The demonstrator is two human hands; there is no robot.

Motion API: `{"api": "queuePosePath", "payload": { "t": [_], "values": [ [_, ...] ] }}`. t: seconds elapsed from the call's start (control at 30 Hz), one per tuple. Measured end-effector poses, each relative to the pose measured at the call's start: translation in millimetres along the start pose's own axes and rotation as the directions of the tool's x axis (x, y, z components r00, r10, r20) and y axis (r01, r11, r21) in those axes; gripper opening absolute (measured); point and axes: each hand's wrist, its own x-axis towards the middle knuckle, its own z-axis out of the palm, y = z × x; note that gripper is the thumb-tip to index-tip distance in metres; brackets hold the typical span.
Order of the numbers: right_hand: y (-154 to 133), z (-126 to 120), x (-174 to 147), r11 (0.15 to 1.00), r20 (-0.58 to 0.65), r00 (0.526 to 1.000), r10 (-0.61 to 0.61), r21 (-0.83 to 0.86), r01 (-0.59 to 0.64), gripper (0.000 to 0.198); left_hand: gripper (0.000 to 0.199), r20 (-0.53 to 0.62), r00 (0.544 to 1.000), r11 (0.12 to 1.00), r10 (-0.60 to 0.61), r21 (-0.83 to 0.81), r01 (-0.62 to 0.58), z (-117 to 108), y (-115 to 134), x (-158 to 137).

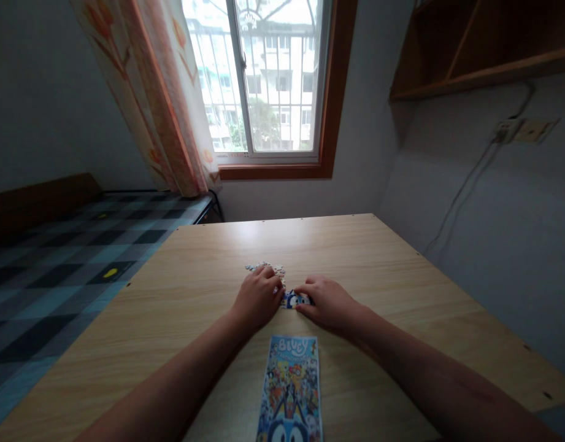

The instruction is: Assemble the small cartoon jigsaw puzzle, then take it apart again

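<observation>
A joined section of a jigsaw puzzle (291,299), showing part of a blue cartoon face, lies on the wooden table between my hands. My right hand (329,301) is at its right side, thumb and index finger bent in against it and partly covering it. On the left edge rests my left hand (259,294), its fingers curled down; what lies under them is hidden. Loose puzzle pieces (278,269) are heaped just beyond my left fingers, partly hidden by them. Nearer to me, between my forearms, a printed picture sheet (290,380) with "Bluey" lettering and cartoon figures lies flat.
The wooden table (194,294) reaches toward the wall below a barred window (282,92). A bed with a checked cover (75,264) stands left, beside a curtain (148,92). On the right wall are a shelf (484,77) and a socket with a cable (507,131).
</observation>
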Motion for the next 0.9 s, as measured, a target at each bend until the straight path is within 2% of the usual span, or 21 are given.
{"api": "queuePosePath", "payload": {
  "t": [0.2,0.27,0.4,0.5,0.63,0.9],
  "values": [
    [6.6,-2.0,-2.4,0.999,0.009,1.0,-0.023,0.023,0.023,0.031,0.01,-0.02,0.995,0.994,-0.098,0.051,0.099,-2.1,-5.2,-0.2],
    [9.1,-3.5,-2.6,0.999,0.017,0.999,-0.029,0.022,0.029,0.03,0.009,-0.036,0.996,0.996,-0.085,0.036,0.087,-2.3,-6.3,-0.1],
    [9.2,-8.8,-3.7,0.999,0.027,0.999,-0.034,0.001,0.034,0.027,0.011,-0.046,0.998,0.997,0.031,-0.066,-0.034,-2.4,-1.0,-0.8],
    [4.9,-12.0,-5.0,0.999,0.027,0.999,-0.021,-0.029,0.022,0.023,0.014,-0.011,0.997,0.992,0.079,-0.094,-0.08,-2.0,8.1,-2.1],
    [-1.7,-9.5,-3.1,0.997,-0.005,0.999,0.041,-0.067,-0.042,0.022,0.014,0.082,0.994,0.994,0.07,-0.091,-0.063,-1.0,16.4,-2.9],
    [1.1,2.3,4.0,0.989,-0.031,0.989,0.144,0.048,-0.143,0.025,0.011,0.102,0.995,0.991,0.02,-0.13,-0.006,0.6,17.2,-1.8]
  ]
}}
